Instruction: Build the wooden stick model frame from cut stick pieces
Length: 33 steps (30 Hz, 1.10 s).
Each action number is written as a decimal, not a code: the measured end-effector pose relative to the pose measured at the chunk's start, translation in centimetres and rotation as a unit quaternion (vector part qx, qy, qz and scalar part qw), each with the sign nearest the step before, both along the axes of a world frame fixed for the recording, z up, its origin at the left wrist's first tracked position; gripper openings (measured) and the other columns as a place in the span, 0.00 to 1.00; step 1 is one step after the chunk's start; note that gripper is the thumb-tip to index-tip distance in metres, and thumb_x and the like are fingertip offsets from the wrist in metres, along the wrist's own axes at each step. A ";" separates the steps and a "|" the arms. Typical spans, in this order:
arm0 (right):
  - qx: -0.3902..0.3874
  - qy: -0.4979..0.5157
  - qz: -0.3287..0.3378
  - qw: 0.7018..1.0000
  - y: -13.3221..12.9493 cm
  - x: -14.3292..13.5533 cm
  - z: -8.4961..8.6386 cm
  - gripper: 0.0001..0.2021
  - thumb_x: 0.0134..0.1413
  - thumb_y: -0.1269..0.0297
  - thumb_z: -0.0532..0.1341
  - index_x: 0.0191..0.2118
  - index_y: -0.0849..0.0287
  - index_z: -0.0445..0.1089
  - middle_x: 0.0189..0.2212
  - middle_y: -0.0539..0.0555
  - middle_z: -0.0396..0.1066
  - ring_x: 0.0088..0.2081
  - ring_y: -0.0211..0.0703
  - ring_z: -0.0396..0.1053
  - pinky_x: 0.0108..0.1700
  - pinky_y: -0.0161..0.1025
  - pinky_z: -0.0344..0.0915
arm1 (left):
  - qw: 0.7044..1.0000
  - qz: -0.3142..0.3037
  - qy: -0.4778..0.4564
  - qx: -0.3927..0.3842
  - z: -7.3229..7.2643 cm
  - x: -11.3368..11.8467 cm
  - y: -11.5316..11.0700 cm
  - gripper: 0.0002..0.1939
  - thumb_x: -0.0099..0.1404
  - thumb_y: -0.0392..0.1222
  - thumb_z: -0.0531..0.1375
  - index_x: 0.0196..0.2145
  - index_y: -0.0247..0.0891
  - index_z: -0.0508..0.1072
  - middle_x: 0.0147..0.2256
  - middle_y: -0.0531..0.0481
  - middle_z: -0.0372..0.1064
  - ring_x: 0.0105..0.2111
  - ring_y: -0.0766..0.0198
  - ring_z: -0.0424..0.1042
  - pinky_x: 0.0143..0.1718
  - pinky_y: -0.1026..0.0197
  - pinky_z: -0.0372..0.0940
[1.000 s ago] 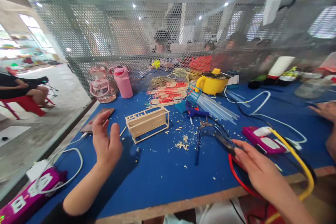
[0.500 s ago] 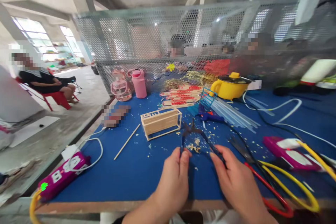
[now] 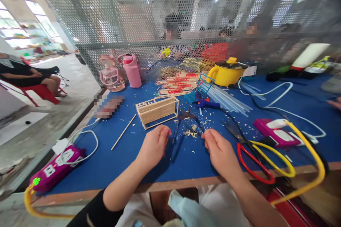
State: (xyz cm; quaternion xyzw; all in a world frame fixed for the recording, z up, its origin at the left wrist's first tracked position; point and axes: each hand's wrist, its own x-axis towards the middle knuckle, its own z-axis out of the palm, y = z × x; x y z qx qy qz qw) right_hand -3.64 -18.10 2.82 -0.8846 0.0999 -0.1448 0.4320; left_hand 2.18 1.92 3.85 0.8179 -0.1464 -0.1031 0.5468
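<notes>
One pair of dark metal, blue-handled pliers is hovering, handles spread, over the blue bench beside one pale wooden-stick frame, the right hand gripping one handle, the left hand curling by the other, hold unclear, two pink bottles standing before a grey perforated screen.

The stick frame stands on the table before the stick pile, left of the scissors

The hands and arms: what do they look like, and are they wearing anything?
The left hand and right hand are bare, with no gloves or bracelets visible. A black sleeve ends partway along the left arm; the right arm shows no sleeve before the picture's edge.
</notes>
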 end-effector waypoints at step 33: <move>0.146 -0.071 0.100 0.982 5.1 -4.9 3.0 0.15 0.59 0.54 0.51 0.42 0.49 0.74 0.34 0.55 0.71 0.38 0.49 0.69 0.39 0.40 0.68 | 0.989 0.005 -0.115 -0.089 2.6 -5.9 -3.7 0.14 0.67 0.49 0.51 0.46 0.43 0.68 0.37 0.47 0.72 0.34 0.62 0.70 0.36 0.62 0.63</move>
